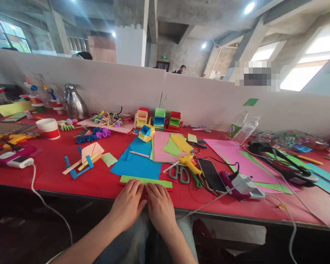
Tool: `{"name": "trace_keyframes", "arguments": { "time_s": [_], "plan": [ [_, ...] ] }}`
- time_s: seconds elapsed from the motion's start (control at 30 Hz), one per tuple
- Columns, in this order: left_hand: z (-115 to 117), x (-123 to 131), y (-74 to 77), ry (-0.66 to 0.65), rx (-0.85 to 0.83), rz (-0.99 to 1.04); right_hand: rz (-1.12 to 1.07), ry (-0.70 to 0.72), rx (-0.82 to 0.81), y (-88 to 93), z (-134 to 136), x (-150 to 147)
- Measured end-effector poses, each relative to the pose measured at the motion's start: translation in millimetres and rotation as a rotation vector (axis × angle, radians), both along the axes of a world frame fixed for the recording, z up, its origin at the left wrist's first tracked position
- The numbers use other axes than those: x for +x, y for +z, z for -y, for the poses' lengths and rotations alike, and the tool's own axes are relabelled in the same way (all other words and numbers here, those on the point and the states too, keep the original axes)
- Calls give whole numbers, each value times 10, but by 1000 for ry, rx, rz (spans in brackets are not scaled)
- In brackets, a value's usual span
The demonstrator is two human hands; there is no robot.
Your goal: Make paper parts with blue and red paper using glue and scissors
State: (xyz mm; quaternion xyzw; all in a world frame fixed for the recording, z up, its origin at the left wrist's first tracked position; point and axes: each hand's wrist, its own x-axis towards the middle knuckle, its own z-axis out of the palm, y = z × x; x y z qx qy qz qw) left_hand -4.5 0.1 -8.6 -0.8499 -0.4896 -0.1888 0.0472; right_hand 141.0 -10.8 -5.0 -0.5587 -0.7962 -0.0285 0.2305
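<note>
My left hand (128, 206) and my right hand (161, 207) rest side by side at the near edge of the red table (71, 179). Their fingers lie stretched out flat, pressing down on a long green paper strip (145, 180) that overlaps a red strip beneath it. The fingertips of both hands meet near the middle of the strip. Just beyond it lies a blue paper sheet (137, 161) with a folded blue piece on top.
Right of the strip lie green-handled scissors (178, 173), a yellow glue gun (189, 161), a black phone (211, 175) and a purple-white device with cables (240, 183). Coloured sheets, folded paper boxes (158, 118), a red cup (48, 128), a kettle (74, 101) and a white partition stand behind.
</note>
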Motion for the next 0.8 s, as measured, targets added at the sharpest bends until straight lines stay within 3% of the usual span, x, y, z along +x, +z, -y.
{"name": "trace_keyframes", "arguments": {
  "time_s": [0.2,0.43,0.63,0.8],
  "plan": [
    [-8,-115,33,-55,-35,74,-8,-62,11,26,40,43],
    [-46,-278,7,-66,-78,184,23,-150,21,4,134,396],
    [-156,-328,45,-88,-123,302,-98,-132,80,12,12,506],
    [-356,-399,98,-86,-222,414,-176,-75,12,94,-111,624]
  ]
}}
